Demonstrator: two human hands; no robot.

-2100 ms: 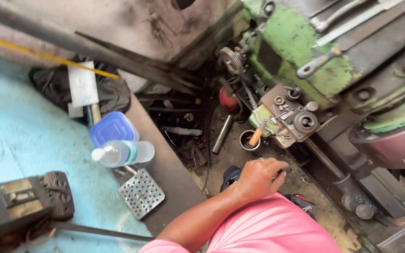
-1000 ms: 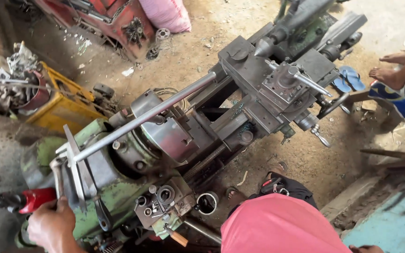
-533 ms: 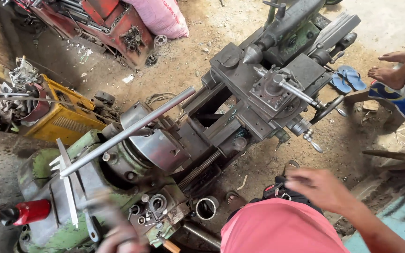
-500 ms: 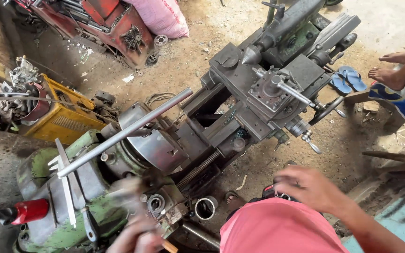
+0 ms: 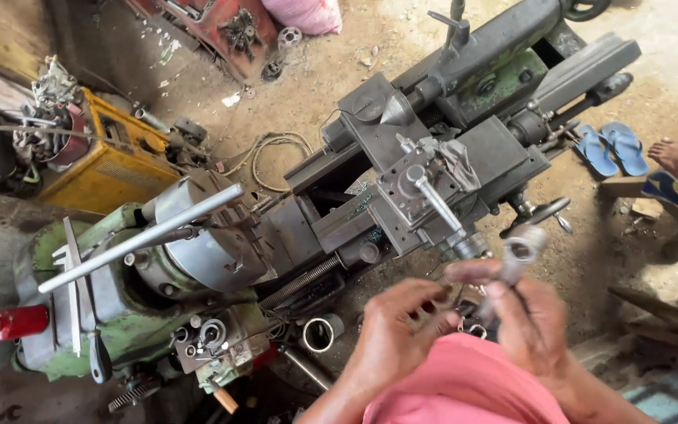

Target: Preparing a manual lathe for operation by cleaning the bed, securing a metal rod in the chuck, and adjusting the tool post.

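Right hand (image 5: pixel 531 318): closed around a small metal fitting with a ring end (image 5: pixel 518 253), blurred; thumb and fingers wrapped about its lower part, ring end standing clear above the fingertips toward 12 o'clock, long axis running roughly 6 to 12, tilted slightly to 1. Left hand (image 5: pixel 394 330): at 9 o'clock of the fitting, just beside it, fingers half curled; whether anything is gripped cannot be told through the blur. Lathe (image 5: pixel 292 212): green and grey, lying from 8 to 2 o'clock above both hands; long steel bar (image 5: pixel 139 238) projecting from the chuck (image 5: pixel 205 251) toward 8. Short open steel sleeve (image 5: pixel 319 334): on the ground at 9 o'clock of the left hand, contents not visible. Blue sandals (image 5: pixel 610 149): at 2 o'clock, well apart.
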